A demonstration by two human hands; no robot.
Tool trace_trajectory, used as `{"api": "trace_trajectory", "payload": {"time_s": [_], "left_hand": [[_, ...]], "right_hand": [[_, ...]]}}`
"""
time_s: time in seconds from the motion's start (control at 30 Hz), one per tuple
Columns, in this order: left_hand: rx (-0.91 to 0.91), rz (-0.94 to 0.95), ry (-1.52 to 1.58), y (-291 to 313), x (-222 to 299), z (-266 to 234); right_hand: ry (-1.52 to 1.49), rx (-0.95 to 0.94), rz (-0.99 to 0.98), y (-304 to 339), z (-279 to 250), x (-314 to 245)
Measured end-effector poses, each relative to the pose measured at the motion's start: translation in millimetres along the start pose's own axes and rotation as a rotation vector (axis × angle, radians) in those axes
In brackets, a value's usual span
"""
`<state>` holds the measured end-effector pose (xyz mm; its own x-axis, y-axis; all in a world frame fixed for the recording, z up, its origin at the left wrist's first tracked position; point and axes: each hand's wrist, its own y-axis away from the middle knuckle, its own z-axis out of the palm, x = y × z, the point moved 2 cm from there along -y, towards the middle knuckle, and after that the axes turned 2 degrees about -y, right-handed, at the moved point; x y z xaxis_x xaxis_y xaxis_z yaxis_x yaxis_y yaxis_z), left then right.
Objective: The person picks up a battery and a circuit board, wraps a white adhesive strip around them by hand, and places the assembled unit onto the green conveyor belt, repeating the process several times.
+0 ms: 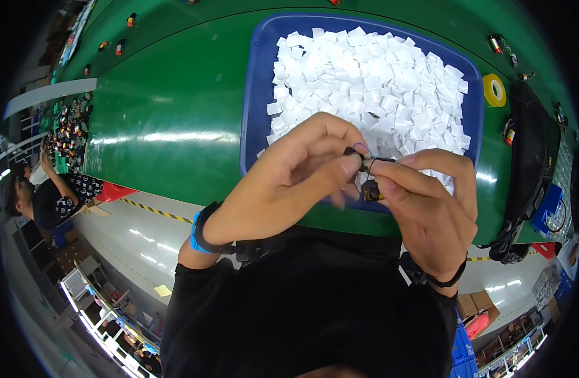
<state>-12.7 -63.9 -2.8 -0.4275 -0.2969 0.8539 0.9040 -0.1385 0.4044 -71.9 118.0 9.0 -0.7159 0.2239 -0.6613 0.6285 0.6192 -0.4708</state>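
Over the near side of a blue tray, both hands hold a small wired electronic part. It is dark with a yellowish end and thin purple and black wires. My left hand pinches its upper left end between thumb and index finger; the other fingers are curled and partly blurred. My right hand is closed on the right side, thumb and fingertips at the wires and the dark body. Fingers cover much of the part. Small white square pieces, like paper or foam, heap up in the tray beyond my hands.
Right of the tray lie a yellow tape roll, a black bag and several small wired cylinders. Parts are piled at the table's left end, near another person. The green table ends just before my body.
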Motion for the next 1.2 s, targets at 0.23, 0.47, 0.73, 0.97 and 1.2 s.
{"api": "trace_trajectory", "payload": {"time_s": [0.23, 0.47, 0.73, 0.97, 1.2], "left_hand": [[0.037, 0.098, -0.091, 1, -4, 4], [0.065, 0.209, -0.328, 10, -8, 3], [0.118, 0.219, -0.108, 13, -6, -2], [0.143, 0.451, -0.257, 12, -13, -5], [0.104, 0.589, -0.337, 10, -20, -3]], "right_hand": [[0.192, 0.023, -0.295, 2, 0, 5], [0.204, 0.085, -0.175, 0, 13, -1], [0.049, 0.108, -0.044, -4, 2, -1], [-0.520, 0.036, 0.355, 10, 20, 3], [-0.487, 0.167, 0.238, 12, 23, 0]]}}
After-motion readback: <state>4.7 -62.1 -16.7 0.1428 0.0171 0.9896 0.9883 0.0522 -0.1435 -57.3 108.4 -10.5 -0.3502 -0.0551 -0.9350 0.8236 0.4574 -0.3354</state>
